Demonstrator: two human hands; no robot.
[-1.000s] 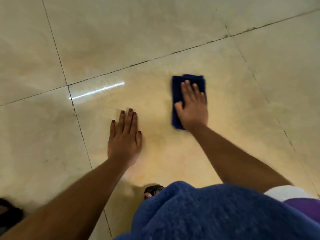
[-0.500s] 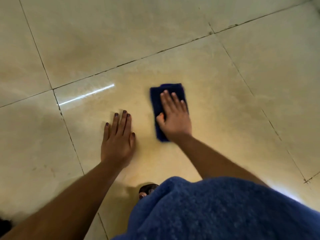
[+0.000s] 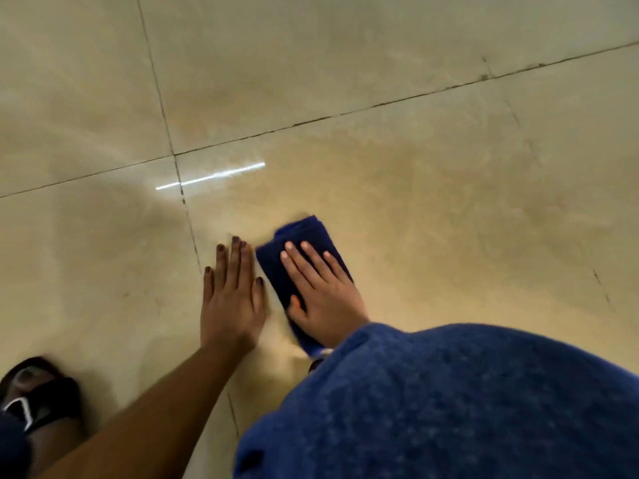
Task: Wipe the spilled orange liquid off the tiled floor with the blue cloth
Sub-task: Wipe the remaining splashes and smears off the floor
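Pressing flat, my right hand (image 3: pixel 323 299) holds the folded blue cloth (image 3: pixel 304 257) on the tiled floor (image 3: pixel 449 202), fingers straight; left hand (image 3: pixel 232 295) rests open just beside it. Orange liquid: I judge only a faint film left.

text: none legible | labels: none | brands: none | numbers: none | signs: none in head view

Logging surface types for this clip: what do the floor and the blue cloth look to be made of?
Tiled floor: looks like polished ceramic or stone-look tile, beige and glossy; it mirrors a bright light streak and has dark grout lines.

Blue cloth: seems a soft, matte woven or terry fabric, folded thick under the right hand; its fibre cannot be told.
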